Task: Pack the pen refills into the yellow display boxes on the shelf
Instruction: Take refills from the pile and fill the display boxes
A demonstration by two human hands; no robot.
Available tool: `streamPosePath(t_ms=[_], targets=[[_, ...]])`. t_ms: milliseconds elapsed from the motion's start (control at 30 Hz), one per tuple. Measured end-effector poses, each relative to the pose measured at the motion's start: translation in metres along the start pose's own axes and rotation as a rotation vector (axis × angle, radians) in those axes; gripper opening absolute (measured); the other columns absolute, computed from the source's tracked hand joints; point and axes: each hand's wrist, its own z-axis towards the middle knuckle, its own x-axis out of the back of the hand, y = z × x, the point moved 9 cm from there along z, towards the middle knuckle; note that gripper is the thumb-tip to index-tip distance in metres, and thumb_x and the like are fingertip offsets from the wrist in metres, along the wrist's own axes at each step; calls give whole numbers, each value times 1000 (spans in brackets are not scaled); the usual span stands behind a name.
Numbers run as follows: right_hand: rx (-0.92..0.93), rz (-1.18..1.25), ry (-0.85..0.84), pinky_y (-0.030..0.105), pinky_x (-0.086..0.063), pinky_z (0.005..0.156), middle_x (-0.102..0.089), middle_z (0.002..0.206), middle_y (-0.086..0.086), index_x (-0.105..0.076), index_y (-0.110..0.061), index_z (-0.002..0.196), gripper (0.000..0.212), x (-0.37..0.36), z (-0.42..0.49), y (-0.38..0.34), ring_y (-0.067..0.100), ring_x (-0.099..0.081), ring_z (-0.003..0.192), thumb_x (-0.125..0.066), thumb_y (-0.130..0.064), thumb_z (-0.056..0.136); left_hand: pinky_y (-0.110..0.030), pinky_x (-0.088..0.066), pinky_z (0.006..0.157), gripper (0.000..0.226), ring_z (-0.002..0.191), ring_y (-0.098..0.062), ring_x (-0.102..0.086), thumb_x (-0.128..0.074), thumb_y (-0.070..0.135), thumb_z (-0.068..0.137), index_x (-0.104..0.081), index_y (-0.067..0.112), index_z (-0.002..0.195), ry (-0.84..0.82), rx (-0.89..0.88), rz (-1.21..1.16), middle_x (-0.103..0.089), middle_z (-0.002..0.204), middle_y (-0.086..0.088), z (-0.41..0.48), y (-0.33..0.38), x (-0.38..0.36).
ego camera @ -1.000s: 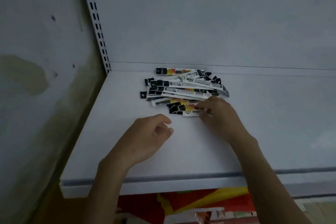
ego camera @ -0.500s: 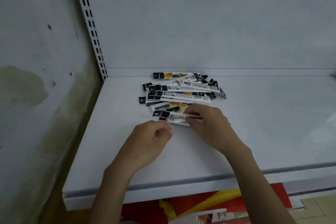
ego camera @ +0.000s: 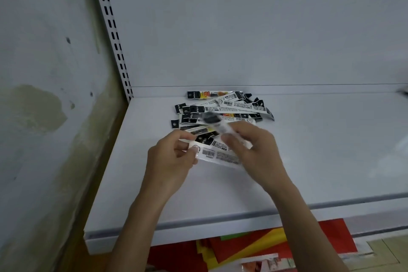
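A loose pile of pen refill packets (ego camera: 223, 108), white with black ends and barcodes, lies near the back of the white shelf (ego camera: 320, 150). My right hand (ego camera: 254, 150) holds a blurred packet (ego camera: 215, 121) lifted just above the pile's near edge. My left hand (ego camera: 170, 159) pinches the left end of another white packet (ego camera: 220, 154), which spans between both hands. No yellow display box is in view.
A perforated shelf upright (ego camera: 112, 35) stands at the left, against a stained wall (ego camera: 44, 106). The white back panel (ego camera: 254, 24) rises behind the pile. Red and yellow sheets (ego camera: 254, 247) lie below the shelf's front edge (ego camera: 220, 221).
My right hand pulled packets from the pile's near edge and lifted them. My left hand moved right from resting on the shelf and took hold of a packet's end.
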Motion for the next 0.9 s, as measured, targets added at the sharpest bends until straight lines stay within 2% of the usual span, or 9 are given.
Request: streamPosePath(t_ms=[100,233,333,433,533,600,700,833,900], targets=[[-53,134,244,11,-40,52,-62,70,-12,-64,-27,82,17,39,-2,4,2,-52,62,-59,-13,90,-7,-47,51,22,62,-8,-67,-60,7,87,-62,28,95,22,6,-11,-65,84,4,-3,-3,8],[-243,300,389,25,-45,60,-60,71,0,-65,-7,82,11,67,-11,28,13,-52,67,-60,-14,88,-19,-57,60,20,66,-17,-72,-57,-1,86,-64,19,87,102,78,-310,-68,94,-4,-6,-8,21],[-499,679,183,32,-56,70,-66,80,7,-69,-9,86,9,27,-17,41,17,-61,75,-60,-11,82,-22,-58,62,16,71,-22,-72,-53,-6,88,-57,9,87,23,134,-492,-66,98,-9,-13,-2,8],[-543,865,-39,30,-56,66,-67,81,11,-68,-2,88,22,-13,-20,26,18,-64,75,-61,-16,73,-26,-59,66,15,75,-18,-71,-52,-5,88,-56,9,89,-135,117,-354,-66,95,-7,-20,6,-16],[-505,859,-79,35,-55,74,-68,89,14,-70,-2,91,26,-27,-20,14,21,-64,79,-63,-19,72,-34,-57,80,26,85,-9,-67,-56,4,86,-61,29,88,-332,20,-78,-70,91,6,-29,14,-35],[-474,814,-110,39,-55,75,-71,91,15,-71,-5,95,28,-32,-22,8,25,-66,81,-62,-21,73,-34,-55,85,26,90,-6,-67,-59,9,83,-60,33,93,-432,34,-127,-70,95,10,-35,17,-40],[-398,745,-186,45,-55,78,-71,97,11,-70,-9,102,25,-42,-24,-6,24,-67,83,-59,-19,81,-30,-56,80,24,92,-10,-68,-56,14,90,-59,35,102,-454,138,-377,-72,99,7,-39,20,-38],[-383,728,-171,29,-51,69,-68,91,8,-70,-12,99,18,-45,-20,-12,17,-63,78,-55,-9,89,-24,-54,66,19,78,-6,-69,-45,24,96,-60,31,106,-449,105,-358,-72,78,10,-44,24,-34],[-400,737,-125,28,-45,66,-64,87,10,-69,-10,96,17,-40,-15,-10,20,-57,75,-57,-4,86,-24,-50,68,20,70,-3,-65,-43,26,97,-62,29,101,-418,83,-318,-68,69,10,-45,22,-30]])
